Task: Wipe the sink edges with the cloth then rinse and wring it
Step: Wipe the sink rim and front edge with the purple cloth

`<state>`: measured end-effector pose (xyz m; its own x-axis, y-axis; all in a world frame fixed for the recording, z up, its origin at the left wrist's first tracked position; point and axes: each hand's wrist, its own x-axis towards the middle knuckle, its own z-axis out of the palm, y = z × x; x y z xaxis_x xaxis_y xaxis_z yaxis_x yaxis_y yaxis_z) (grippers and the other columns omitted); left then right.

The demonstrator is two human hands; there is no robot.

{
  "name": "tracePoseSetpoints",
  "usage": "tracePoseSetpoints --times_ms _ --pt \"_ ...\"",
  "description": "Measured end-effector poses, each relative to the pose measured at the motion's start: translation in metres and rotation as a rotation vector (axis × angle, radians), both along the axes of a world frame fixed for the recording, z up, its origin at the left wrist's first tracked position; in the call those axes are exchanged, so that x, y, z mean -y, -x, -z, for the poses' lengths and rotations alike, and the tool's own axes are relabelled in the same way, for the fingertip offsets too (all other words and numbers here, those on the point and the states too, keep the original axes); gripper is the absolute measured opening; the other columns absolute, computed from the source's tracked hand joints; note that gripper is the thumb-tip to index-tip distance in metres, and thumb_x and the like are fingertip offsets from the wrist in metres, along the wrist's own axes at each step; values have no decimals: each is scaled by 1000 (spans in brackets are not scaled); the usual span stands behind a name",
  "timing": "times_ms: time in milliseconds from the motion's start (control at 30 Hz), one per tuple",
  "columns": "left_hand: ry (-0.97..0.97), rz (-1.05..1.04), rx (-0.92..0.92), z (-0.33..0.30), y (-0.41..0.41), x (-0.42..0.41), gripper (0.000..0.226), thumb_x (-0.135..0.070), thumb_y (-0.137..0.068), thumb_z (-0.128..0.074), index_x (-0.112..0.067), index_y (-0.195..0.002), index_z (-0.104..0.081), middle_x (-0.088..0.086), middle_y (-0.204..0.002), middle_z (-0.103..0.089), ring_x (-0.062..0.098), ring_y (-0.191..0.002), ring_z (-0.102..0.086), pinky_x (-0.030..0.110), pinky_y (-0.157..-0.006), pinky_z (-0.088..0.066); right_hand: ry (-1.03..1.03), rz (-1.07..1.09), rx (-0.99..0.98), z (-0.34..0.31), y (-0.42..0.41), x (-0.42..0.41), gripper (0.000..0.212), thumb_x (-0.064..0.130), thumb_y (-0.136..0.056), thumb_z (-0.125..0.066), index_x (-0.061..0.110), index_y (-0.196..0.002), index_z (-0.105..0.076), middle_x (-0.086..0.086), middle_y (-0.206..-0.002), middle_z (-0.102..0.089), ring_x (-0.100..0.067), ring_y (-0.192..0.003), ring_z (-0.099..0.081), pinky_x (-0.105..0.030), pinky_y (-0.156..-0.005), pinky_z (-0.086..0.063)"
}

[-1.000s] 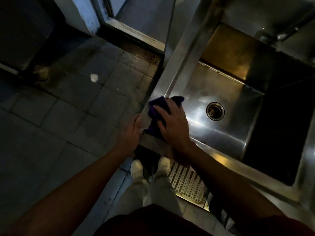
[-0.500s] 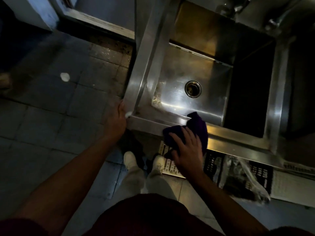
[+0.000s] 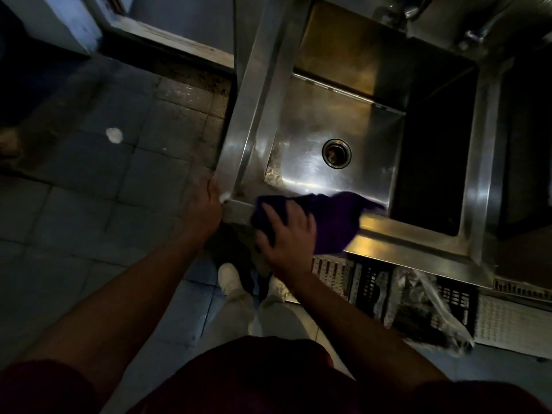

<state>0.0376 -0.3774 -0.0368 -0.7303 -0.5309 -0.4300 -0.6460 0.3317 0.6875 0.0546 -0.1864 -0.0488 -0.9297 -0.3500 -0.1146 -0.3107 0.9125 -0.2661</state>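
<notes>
A steel sink fills the upper right, with a round drain in its basin. A dark purple cloth lies over the sink's near edge, close to the near left corner. My right hand presses down on the cloth with spread fingers. My left hand rests against the outer near left corner of the sink; its fingertips are hidden behind the rim.
A tap stands at the sink's far side. Below the near edge are a black crate holding clear plastic and a white perforated mat. Grey floor tiles spread to the left, with a doorway step beyond. My shoes are under the rim.
My right hand has slid the cloth from the left rim onto the near edge, then back toward the near left corner. My left hand has stayed at the corner.
</notes>
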Motion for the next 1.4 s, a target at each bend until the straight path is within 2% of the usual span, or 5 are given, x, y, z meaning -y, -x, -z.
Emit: tracePoseSetpoints --times_ms 300,800,1000,1200,1400 --pt "-87 1 14 6 -1 4 46 -33 -108 -26 -6 -136 -51 19 -137 -54 31 -129 -49 24 -97 -32 17 -138 -49 6 -2 27 56 54 -97 -46 33 -149 -44 -11 -151 -45 -31 -140 -38 -54 -116 -26" --pt "16 51 25 16 -4 5 52 -47 -105 -24 -17 -143 -43 17 -144 -48 35 -133 -45 39 -111 -31 -161 585 -121 0 15 -258 55 51 -94 -42 15 -134 -56 -25 -132 -54 -43 -121 -52 -53 -104 -38" --pt "61 61 -18 13 -3 4 50 -40 -107 -27 -7 -134 -51 20 -135 -54 36 -126 -50 31 -101 -34 -146 686 -126 2 14 -219 55 50 -96 -40 17 -137 -53 -24 -136 -52 -42 -126 -48 -57 -108 -37" --pt "73 77 28 20 -3 10 60 -54 -102 -22 -12 -133 -51 21 -133 -55 36 -123 -52 43 -106 -38 -99 484 -91 4 7 -130 54 54 -95 -43 24 -138 -54 -19 -143 -50 -37 -137 -42 -55 -118 -25" --pt "200 143 6 3 -3 6 62 -41 -105 -16 2 -125 -56 29 -124 -57 46 -115 -54 51 -103 -41 10 230 -15 -2 6 -24 54 57 -93 -44 32 -141 -51 -14 -147 -49 -31 -141 -38 -54 -116 -25"
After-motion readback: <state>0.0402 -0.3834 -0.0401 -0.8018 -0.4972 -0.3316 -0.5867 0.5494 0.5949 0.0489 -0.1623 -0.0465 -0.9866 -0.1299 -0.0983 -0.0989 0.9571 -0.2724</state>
